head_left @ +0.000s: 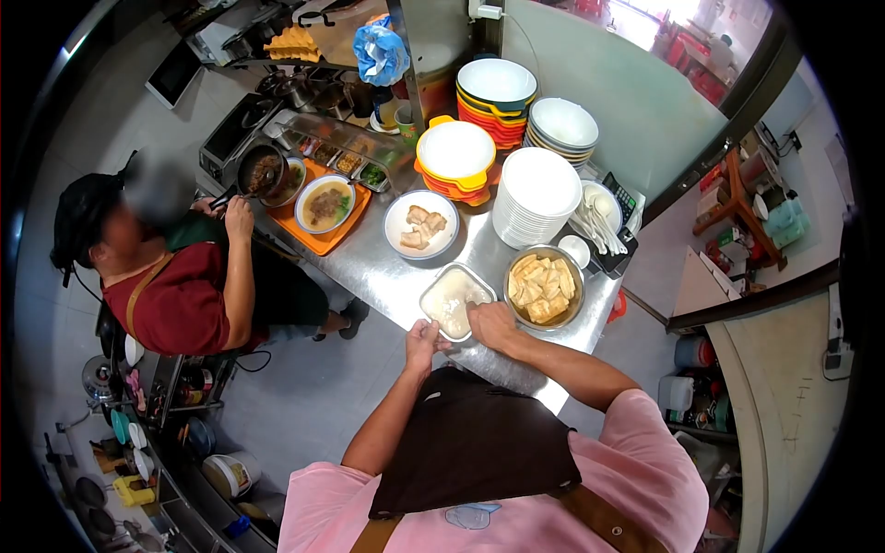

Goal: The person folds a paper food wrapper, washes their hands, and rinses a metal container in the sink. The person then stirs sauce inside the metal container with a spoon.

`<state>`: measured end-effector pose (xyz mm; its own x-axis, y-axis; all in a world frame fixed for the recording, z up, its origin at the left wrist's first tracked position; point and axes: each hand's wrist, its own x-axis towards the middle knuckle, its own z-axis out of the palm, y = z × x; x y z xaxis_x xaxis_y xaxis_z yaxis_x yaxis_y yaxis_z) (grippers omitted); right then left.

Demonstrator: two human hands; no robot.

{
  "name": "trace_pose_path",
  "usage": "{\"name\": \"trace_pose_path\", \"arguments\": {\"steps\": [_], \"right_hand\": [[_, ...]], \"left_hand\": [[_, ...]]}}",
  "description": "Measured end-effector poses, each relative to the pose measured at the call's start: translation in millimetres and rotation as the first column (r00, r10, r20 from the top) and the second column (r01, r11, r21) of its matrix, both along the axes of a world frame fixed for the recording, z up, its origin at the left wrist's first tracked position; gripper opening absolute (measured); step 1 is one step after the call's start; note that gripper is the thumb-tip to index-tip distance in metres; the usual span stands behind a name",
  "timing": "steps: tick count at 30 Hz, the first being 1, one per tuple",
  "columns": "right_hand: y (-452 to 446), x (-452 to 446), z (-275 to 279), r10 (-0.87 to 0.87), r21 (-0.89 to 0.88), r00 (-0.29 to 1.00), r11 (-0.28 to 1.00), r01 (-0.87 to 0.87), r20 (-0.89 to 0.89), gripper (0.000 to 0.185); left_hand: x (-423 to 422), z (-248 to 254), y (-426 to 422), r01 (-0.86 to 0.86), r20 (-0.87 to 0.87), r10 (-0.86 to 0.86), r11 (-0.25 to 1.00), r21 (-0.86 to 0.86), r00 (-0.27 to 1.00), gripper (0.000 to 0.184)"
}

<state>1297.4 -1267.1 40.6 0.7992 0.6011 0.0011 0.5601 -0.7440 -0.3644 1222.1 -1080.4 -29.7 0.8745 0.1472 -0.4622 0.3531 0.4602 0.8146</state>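
A square metal tray [424,302] of whitish, batter-like liquid stands at the near edge of the steel counter. At its near left corner my left hand [423,345] grips the rim. My right hand [494,325] reaches over the tray's right side, fingers bent down at the liquid; the fingertips are hidden, and whatever they hold does not show. Beside that hand sits a round metal bowl [544,288] full of pale yellow, flat pieces. Behind the tray is a white bowl [421,224] with several browned meat-like pieces.
Stacked white bowls [537,196] and yellow-and-orange bowls [456,152] rise at the back. Spoons [604,223] lie at the right. To the left, a co-worker [184,286] tips a small pan [262,171] over a bowl on an orange tray [324,241] holding a soup bowl [324,205].
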Motion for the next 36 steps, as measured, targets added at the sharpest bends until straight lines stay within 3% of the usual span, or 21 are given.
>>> {"name": "trace_pose_path", "arguments": {"steps": [12, 27, 33, 36], "right_hand": [[-4, 1, 11, 0.170, 0.039, 0.980, 0.985, -0.167, -0.103, 0.022], [-12, 1, 9, -0.102, -0.126, 0.994, 0.986, 0.105, 0.029, 0.021], [-11, 3, 9, -0.118, -0.085, 0.992, 0.989, 0.122, 0.046, 0.023], [-7, 7, 0, -0.019, -0.140, 0.999, 0.990, 0.015, -0.027, 0.025]], "left_hand": [[0, 1, 0, 0.005, -0.021, -0.005, 1.000, 0.012, 1.000, 0.018], [1, -3, 2, 0.014, -0.015, -0.014, 1.000, 0.005, 1.000, 0.016], [0, 0, 1, 0.013, -0.026, -0.012, 1.000, 0.010, 1.000, 0.016], [0, -2, 1, 0.018, -0.010, -0.018, 1.000, -0.003, 1.000, 0.017]]}}
